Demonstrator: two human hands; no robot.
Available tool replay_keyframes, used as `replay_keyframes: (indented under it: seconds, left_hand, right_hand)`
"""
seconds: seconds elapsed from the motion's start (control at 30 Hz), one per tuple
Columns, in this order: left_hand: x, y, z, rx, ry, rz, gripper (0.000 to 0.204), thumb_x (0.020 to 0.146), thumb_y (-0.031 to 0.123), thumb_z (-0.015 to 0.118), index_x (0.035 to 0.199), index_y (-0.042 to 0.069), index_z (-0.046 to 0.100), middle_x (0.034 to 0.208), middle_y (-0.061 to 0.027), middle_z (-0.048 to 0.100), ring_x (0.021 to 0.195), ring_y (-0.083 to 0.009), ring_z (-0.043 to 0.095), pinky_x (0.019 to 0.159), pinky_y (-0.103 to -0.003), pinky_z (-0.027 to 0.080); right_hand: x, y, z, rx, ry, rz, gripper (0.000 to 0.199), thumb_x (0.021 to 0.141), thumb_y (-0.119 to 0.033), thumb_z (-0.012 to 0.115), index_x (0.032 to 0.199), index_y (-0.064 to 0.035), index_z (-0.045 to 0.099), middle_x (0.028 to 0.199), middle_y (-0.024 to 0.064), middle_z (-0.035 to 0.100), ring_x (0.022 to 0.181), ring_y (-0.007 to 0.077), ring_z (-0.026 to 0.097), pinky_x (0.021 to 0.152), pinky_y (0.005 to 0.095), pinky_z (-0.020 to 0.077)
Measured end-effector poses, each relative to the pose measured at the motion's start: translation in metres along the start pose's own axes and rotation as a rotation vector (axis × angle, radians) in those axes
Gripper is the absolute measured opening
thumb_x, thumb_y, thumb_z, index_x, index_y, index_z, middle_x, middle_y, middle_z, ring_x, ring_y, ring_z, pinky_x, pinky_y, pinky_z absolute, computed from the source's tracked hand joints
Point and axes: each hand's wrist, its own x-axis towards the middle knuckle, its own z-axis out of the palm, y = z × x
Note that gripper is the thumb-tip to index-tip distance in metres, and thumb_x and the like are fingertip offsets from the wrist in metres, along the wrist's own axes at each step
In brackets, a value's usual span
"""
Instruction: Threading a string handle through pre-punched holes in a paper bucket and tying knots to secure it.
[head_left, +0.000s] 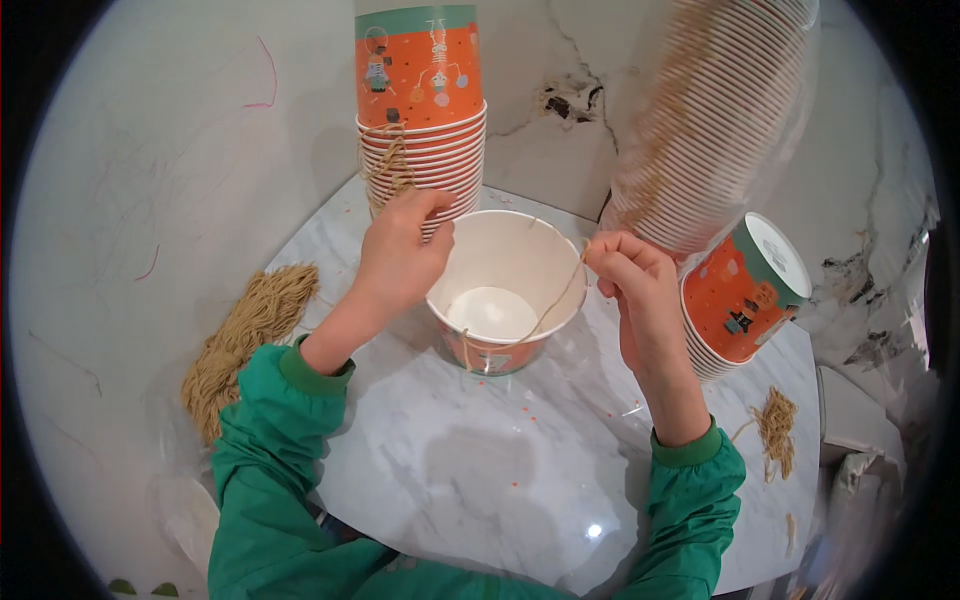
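Observation:
An orange paper bucket (pixel 490 358) with a white inside stands upright on the table. My right hand (pixel 640 290) is closed at the bucket's right rim, thumb and forefinger pinching a thin tan string (pixel 558 300). From there the string slants across the bucket's opening to its near rim, where a short length hangs outside. At the bucket's left rim is my left hand (pixel 405 250), its fingers bent, with a gap between forefinger and thumb and nothing visible between them. Just behind it rises a tall stack of orange and green paper buckets (pixel 420 80), with tan strings (pixel 388 160) draped over its rims.
A thick bundle of tan strings (pixel 250 335) lies by my left forearm. To the right, a leaning, plastic-wrapped stack of white-rimmed buckets (pixel 715 120) stands behind a tilted short stack of orange buckets (pixel 730 295). A small string tangle (pixel 775 425) rests near the table's right edge.

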Motion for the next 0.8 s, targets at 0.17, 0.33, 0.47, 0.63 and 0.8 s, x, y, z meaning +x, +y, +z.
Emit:
replay_keyframes:
  seconds: [0.17, 0.33, 0.47, 0.63, 0.8]
  left_hand:
    - [-0.017, 0.066, -0.018, -0.118, -0.169, 0.156, 0.029, 0.092, 0.006, 0.068, 0.12, 0.004, 0.069, 0.111, -0.0064, 0.07, 0.101, -0.0177, 0.064, 0.09, -0.033, 0.052]
    - [-0.031, 0.086, -0.014, -0.554, -0.425, 0.01, 0.035, 0.093, 0.01, 0.071, 0.126, -0.001, 0.065, 0.104, -0.0011, 0.071, 0.102, -0.0119, 0.061, 0.092, -0.03, 0.05]
    - [-0.025, 0.09, -0.02, -0.808, -0.541, -0.243, 0.032, 0.094, 0.01, 0.07, 0.124, -0.001, 0.066, 0.101, -0.0005, 0.07, 0.096, -0.0084, 0.063, 0.087, -0.026, 0.051]
    - [-0.015, 0.079, -0.026, -0.999, -0.506, -0.466, 0.016, 0.098, 0.011, 0.065, 0.11, 0.001, 0.067, 0.081, 0.0038, 0.06, 0.068, -0.0038, 0.051, 0.061, -0.021, 0.039]
    - [-0.006, 0.07, -0.034, -1.169, -0.445, -0.53, 0.013, 0.099, 0.012, 0.063, 0.103, 0.0, 0.065, 0.071, 0.0068, 0.043, 0.058, -0.0021, 0.033, 0.051, -0.019, 0.024]
  right_hand:
    - [0.005, -0.008, 0.016, -0.013, -0.003, -0.075, 0.013, 0.087, -0.012, 0.071, 0.091, 0.0001, 0.069, 0.088, 0.0002, 0.066, 0.086, 0.0085, 0.057, 0.08, 0.0242, 0.043]
    - [0.009, -0.014, 0.037, -0.028, -0.064, -0.066, 0.015, 0.087, -0.014, 0.071, 0.092, 0.0009, 0.069, 0.088, 0.0019, 0.066, 0.086, 0.0099, 0.06, 0.08, 0.0262, 0.0463]
    - [0.013, -0.011, 0.042, -0.079, -0.124, -0.059, 0.012, 0.09, -0.014, 0.07, 0.092, -0.0024, 0.069, 0.088, -0.002, 0.066, 0.085, 0.0075, 0.057, 0.082, 0.0243, 0.0436]
    - [0.014, -0.005, 0.037, -0.161, -0.093, -0.085, 0.013, 0.094, -0.015, 0.07, 0.098, -0.0019, 0.07, 0.091, -0.0026, 0.066, 0.088, 0.0057, 0.057, 0.081, 0.0227, 0.0435]
    - [0.011, 0.012, 0.016, -0.32, -0.007, -0.199, 0.015, 0.098, -0.016, 0.069, 0.104, -0.0019, 0.07, 0.095, -0.0042, 0.066, 0.088, 0.0048, 0.056, 0.082, 0.0219, 0.0431]
